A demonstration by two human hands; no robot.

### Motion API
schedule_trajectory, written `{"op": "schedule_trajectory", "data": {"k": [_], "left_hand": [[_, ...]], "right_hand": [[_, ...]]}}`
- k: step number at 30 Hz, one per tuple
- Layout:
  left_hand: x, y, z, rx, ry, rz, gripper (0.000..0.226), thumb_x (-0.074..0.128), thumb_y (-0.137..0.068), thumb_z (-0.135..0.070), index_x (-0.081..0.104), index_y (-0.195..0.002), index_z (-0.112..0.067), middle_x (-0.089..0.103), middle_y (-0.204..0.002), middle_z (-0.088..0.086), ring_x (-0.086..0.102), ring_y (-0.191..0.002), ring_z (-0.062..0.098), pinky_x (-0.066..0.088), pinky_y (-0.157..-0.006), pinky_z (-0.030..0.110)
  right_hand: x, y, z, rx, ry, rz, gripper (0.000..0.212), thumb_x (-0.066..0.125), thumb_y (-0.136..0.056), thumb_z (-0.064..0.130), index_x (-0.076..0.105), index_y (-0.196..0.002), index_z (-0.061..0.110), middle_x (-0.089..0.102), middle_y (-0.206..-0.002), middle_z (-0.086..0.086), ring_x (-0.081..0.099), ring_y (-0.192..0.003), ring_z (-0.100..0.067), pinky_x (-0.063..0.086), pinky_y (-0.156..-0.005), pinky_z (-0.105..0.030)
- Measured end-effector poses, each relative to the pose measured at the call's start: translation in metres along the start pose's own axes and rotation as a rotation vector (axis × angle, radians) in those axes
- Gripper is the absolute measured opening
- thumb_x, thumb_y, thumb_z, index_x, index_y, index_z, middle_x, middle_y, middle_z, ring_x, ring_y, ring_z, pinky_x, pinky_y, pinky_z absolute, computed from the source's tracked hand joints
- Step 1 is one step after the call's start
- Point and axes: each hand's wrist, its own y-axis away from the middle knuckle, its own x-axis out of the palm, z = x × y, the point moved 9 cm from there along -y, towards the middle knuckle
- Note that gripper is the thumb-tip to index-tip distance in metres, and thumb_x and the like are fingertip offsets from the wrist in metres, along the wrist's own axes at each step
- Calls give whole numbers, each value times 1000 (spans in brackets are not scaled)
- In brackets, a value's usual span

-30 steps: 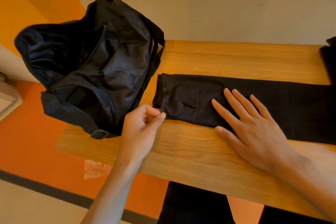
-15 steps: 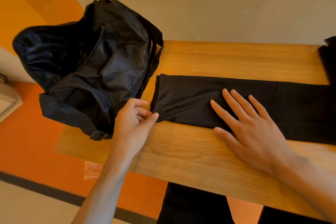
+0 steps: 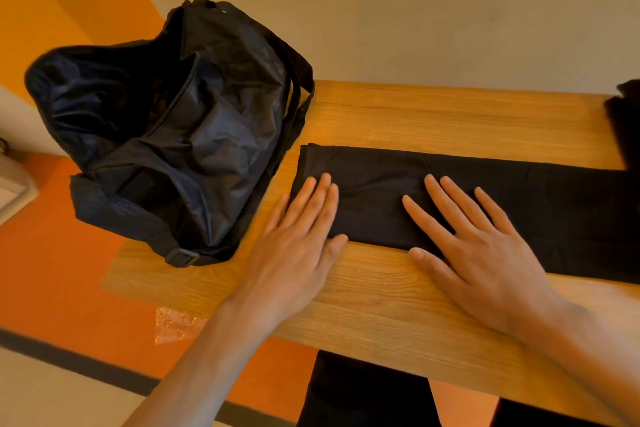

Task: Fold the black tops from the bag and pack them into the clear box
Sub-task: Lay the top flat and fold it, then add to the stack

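Both hands flat on a folded black top (image 3: 450, 204) on the wooden surface (image 3: 433, 114).
Left hand (image 3: 298, 246) and right hand (image 3: 485, 253) press down, fingers straight and spread, gripping nothing; the black bag (image 3: 166, 135) slumps open just left of the top.

One black bag (image 3: 166, 135) is counted at the far left of the single counter (image 3: 433, 114). One black top (image 3: 381, 194) is seen laid across the counter in a long strip, and a second dark piece of cloth (image 3: 627, 121) is partly cut off at the far right edge. Two hands are counted, a left hand (image 3: 298, 246) and a right hand (image 3: 485, 253), both laid flat on the black top, and one scrap of clear plastic (image 3: 176, 324) is seen on the floor (image 3: 69, 270) at the near left.
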Motion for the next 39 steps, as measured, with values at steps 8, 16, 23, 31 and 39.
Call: {"op": "schedule_trajectory", "data": {"k": [8, 16, 23, 31, 39], "left_hand": [[-41, 17, 36, -277, 285, -300, 54, 30, -106, -43, 52, -144, -12, 50, -139, -3, 51, -122, 11, 43, -100, 23], [-33, -1, 57, -488, 539, -257, 22, 58, -100, -45, 64, -92, -25, 64, -82, -10, 59, -75, 2, 39, -62, 16], [-32, -44, 71, -506, 490, -227, 16, 65, -99, -32, 59, -87, -24, 61, -73, -8, 59, -70, 5, 41, -60, 23], [-32, -57, 78, -424, 569, -239, 15, 71, -96, -28, 64, -88, -16, 62, -68, -4, 60, -66, 6, 43, -63, 18], [-53, 20, 43, -354, 383, -567, 15, 65, -99, -30, 60, -93, -18, 56, -86, -9, 55, -70, 3, 49, -61, 20]], "right_hand": [[2, 6, -4, -11, 30, 9, 67, 8, -102, 71, -5, -161, 43, -3, -172, 1, -11, -157, -15, 2, -125, -46], [-14, 3, 11, -7, -44, -25, 69, 12, -100, 75, 19, -159, 41, 9, -170, -5, -5, -158, -19, 5, -128, -46], [1, -17, 87, -205, -50, 15, 72, 7, -99, 76, -6, -160, 41, -15, -169, 0, -25, -154, -16, -4, -128, -47], [10, -10, 88, -262, -30, 48, 72, 7, -98, 79, -1, -161, 44, -10, -171, 0, -21, -155, -18, -5, -123, -51], [-39, -37, 78, -201, -197, -180, 55, 24, -105, 55, 42, -153, 35, 36, -162, -6, 30, -151, -26, 30, -119, -43]]}}
